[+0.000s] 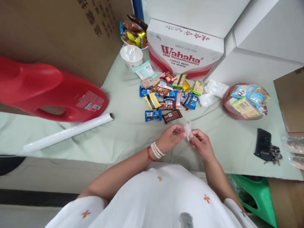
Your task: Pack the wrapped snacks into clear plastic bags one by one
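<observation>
My left hand [171, 137] and my right hand [201, 143] meet over the pale green cloth [123, 133], both pinching a small clear plastic bag [187, 129] between their fingertips. A bead bracelet and a red string circle my left wrist. Just beyond my hands lies a heap of wrapped snacks [166, 95], with a brown bar [172, 116] and a blue packet [153, 115] nearest to me.
A red plastic jug [47, 91] and a white roll [68, 131] lie at left. A Wahaha box [185, 50], paper cup [131, 55] and snack bowl [134, 33] stand behind. A snack-filled bowl [245, 101], phone with keys [264, 145] and green stool [256, 196] are at right.
</observation>
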`<state>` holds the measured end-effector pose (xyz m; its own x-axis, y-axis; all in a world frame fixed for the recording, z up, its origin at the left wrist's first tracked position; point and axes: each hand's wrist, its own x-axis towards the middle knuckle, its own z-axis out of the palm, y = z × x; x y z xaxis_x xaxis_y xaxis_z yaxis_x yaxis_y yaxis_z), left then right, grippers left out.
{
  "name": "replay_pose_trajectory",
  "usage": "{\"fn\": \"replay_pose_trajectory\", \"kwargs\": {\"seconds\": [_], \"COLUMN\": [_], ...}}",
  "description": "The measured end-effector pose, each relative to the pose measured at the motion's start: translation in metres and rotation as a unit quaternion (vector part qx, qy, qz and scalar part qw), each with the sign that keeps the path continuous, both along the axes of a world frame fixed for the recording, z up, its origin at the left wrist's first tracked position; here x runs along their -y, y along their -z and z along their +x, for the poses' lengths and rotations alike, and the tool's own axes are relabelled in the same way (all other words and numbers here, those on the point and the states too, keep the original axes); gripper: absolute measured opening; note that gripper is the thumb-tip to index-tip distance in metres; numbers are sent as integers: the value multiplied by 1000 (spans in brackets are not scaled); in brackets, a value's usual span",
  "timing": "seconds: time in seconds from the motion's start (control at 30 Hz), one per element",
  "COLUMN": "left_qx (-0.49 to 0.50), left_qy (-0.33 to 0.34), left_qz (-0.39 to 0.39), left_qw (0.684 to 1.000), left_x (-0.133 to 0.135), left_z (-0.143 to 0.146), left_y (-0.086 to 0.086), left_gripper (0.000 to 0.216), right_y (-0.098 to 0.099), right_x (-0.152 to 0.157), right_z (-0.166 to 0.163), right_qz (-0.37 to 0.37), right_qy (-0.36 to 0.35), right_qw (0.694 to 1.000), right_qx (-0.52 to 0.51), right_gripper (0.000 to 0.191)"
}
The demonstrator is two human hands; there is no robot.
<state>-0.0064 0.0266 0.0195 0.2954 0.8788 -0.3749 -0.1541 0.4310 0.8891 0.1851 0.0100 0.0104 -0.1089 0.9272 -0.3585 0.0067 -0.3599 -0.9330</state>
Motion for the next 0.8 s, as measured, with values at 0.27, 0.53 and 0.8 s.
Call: {"fn": "replay_pose_trajectory", "kwargs": {"seconds": [0.27,0.53,0.8], "left_qx": [15,-46,-162], "left_qy": [-91,-104,-7], "left_qz": [-25,62,314], "left_qw": [995,992,936], "left_x": [4,22,4], "left_z": [-18,-54,-15], "left_y": [29,18,2], "left_gripper": [37,31,32], "right_y": [4,-14,-25], "right_x": [9,-18,-13], "right_z": [18,35,8], "right_qz": [-50,-5,-98], "right_qy": [114,154,31], "right_qw": [980,958,968], "right_qx": [-157,-244,-229], "right_gripper": [30,19,34]}}
